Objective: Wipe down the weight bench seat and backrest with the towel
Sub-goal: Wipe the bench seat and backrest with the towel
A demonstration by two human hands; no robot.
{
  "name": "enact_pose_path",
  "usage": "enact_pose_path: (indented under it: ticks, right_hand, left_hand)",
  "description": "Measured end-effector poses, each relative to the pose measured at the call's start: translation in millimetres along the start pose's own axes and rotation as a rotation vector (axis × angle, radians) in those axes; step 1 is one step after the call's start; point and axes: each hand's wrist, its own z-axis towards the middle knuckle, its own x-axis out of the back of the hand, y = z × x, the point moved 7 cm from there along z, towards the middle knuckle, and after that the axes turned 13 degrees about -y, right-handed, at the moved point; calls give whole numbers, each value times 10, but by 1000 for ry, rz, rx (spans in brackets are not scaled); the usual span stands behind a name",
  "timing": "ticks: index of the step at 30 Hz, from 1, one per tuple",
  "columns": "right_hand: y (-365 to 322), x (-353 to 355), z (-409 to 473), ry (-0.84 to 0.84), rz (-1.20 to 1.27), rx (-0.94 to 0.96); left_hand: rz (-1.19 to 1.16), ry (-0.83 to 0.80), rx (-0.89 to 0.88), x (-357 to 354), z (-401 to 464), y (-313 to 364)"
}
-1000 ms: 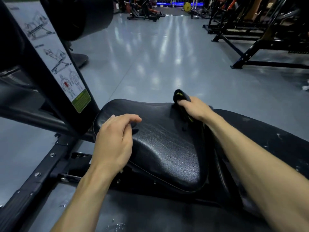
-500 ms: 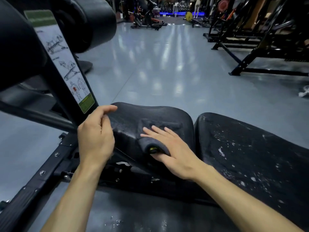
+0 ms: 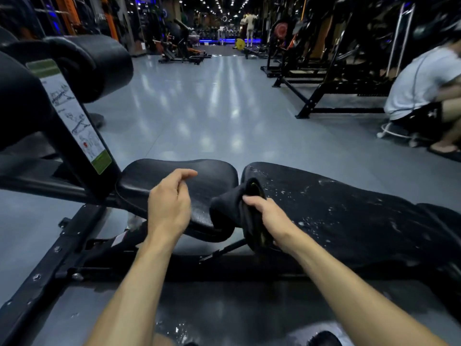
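The black bench seat (image 3: 159,174) lies in front of me, with the long black backrest (image 3: 349,211) to its right, speckled with white flecks and droplets. My right hand (image 3: 268,212) grips a dark towel (image 3: 229,208) with a yellow-edged fold, bunched over the gap between seat and backrest at the seat's right edge. My left hand (image 3: 169,203) hovers over the seat's near left part, fingers loosely curled, holding nothing.
A black frame post with an instruction sticker (image 3: 74,118) and a roller pad (image 3: 99,63) rise at the left. The bench's steel base (image 3: 50,260) runs along the grey floor. A crouching person (image 3: 424,96) is at the right, next to black racks (image 3: 324,78).
My right hand has moved from pressing the towel flat on the seat's middle to gripping it at the seat-backrest gap. The camera has pulled back and up; my left hand shifted right.
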Motion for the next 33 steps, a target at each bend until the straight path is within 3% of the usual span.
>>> enact_pose_path:
  ticks: [4,9,13,19,23,28,33]
  right_hand:
    - [-206,697,-618,139,300,-13]
    - [-235,1480,-1370,345,333,48]
    - [223,1809,-1787,457,335,-25]
    - [668,1892,-1867,573,217,14]
    - [655,1683,-1531,556,-169,85]
    - [1138,1034,-930,184,-787,113]
    - [1194,960,-841,188,-1099,175]
  left_hand:
    - [11,-109,-62,-239,-115,287]
    - [145,-369,-173,-646,-278,659]
    - [461,-642,-259,-832,-294,818]
    - [672,-666,-260,-778,-321,401]
    - [671,-569,-308,-889,-208,130]
    - [780,-501,-372,-1074,67,-80]
    - [805,-442,-408,-1246,178,-334]
